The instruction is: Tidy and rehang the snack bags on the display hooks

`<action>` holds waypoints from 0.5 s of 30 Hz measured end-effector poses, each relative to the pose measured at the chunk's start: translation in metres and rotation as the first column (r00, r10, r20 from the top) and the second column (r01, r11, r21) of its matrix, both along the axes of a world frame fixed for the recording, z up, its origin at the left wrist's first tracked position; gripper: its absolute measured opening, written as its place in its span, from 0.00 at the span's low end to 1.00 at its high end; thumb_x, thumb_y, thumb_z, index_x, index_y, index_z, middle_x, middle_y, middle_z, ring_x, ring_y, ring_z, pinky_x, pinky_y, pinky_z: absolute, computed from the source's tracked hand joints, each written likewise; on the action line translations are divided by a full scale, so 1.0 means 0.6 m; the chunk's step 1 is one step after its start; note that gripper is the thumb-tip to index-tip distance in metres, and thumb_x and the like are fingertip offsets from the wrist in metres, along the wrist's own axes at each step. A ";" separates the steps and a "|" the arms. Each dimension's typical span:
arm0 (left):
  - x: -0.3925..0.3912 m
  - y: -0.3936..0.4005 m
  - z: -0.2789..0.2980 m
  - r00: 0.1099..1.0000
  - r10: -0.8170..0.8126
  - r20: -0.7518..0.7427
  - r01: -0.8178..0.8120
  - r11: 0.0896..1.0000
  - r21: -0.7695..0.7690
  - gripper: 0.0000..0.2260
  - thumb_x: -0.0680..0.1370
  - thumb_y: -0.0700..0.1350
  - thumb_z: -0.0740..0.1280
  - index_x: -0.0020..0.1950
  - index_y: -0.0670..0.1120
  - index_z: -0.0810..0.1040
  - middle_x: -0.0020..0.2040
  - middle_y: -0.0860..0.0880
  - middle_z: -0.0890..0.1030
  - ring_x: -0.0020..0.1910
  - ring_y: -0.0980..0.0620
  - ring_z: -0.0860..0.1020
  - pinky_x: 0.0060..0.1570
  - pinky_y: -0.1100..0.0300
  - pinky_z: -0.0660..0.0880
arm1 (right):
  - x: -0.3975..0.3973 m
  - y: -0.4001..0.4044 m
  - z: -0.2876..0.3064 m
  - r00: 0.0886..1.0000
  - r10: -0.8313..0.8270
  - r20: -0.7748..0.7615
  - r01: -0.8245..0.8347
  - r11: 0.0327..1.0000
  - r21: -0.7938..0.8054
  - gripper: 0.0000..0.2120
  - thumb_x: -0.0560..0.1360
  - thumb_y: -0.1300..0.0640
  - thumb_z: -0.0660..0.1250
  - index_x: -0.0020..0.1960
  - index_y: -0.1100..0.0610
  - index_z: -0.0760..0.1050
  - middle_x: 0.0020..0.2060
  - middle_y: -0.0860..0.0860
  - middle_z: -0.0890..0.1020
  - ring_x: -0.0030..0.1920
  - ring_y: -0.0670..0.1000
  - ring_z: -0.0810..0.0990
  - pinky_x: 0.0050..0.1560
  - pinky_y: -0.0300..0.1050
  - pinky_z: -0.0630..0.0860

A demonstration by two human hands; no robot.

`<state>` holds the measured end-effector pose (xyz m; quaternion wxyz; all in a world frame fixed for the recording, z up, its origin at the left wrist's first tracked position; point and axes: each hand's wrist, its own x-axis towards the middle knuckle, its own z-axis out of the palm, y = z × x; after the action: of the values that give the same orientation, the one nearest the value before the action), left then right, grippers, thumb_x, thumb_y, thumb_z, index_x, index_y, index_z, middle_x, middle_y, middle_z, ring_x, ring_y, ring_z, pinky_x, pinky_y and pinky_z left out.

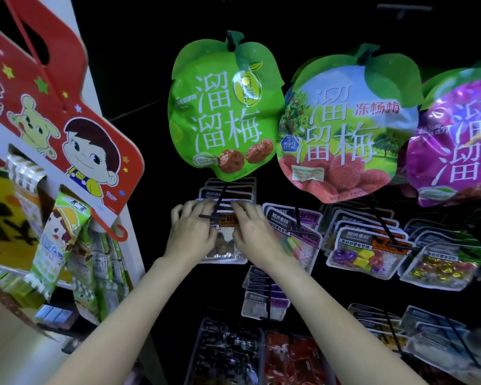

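A row of clear snack bags with dark headers [228,190] hangs on a black display hook [218,211] below a green apple-shaped plum bag [222,112]. My left hand [190,232] grips the left side of the front bag [224,255] in that row, fingers curled over its top edge. My right hand [254,232] grips the same bag's right side. The hook's tip sticks out between my two hands. Most of the front bag is hidden behind my hands.
More apple-shaped bags, a pale one [347,129] and a purple one [456,134], hang at the upper right. Rows of clear candy bags [367,245] fill hooks to the right and below. A red cartoon display stand [67,120] with green packets [59,240] stands close on the left.
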<state>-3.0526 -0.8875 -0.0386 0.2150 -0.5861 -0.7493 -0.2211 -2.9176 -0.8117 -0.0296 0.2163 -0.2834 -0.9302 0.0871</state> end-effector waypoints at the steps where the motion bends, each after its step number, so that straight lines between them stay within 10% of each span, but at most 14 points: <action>1: -0.003 -0.002 -0.003 1.000 0.011 -0.011 -0.011 1.000 -0.022 0.23 0.63 0.43 0.64 0.57 0.39 0.78 0.53 0.45 0.82 0.50 0.43 0.79 0.49 0.54 0.60 | 0.001 0.000 -0.003 1.000 0.022 -0.005 -0.022 1.000 0.015 0.27 0.76 0.62 0.59 0.74 0.61 0.58 0.69 0.57 0.65 0.70 0.57 0.59 0.68 0.56 0.62; 10: -0.009 0.002 0.000 1.000 0.021 -0.022 -0.021 1.000 -0.008 0.25 0.67 0.46 0.60 0.62 0.39 0.75 0.55 0.43 0.79 0.56 0.46 0.67 0.54 0.51 0.60 | 0.002 -0.014 0.003 0.987 -0.005 -0.158 0.000 1.000 -0.028 0.27 0.75 0.53 0.48 0.70 0.62 0.65 0.72 0.58 0.63 0.74 0.57 0.55 0.73 0.51 0.48; 15: -0.008 0.017 0.022 0.999 -0.034 0.039 0.040 0.984 -0.176 0.31 0.68 0.52 0.54 0.65 0.38 0.74 0.64 0.43 0.76 0.66 0.44 0.71 0.67 0.49 0.49 | -0.031 0.035 0.049 0.989 -0.066 0.130 0.095 0.967 -0.237 0.25 0.81 0.47 0.51 0.72 0.61 0.60 0.70 0.60 0.64 0.71 0.59 0.61 0.69 0.53 0.58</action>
<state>-3.0573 -0.8771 -0.0252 0.1446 -0.6127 -0.7585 -0.1683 -2.9362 -0.7909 -0.0004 0.1263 -0.3501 -0.9117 0.1741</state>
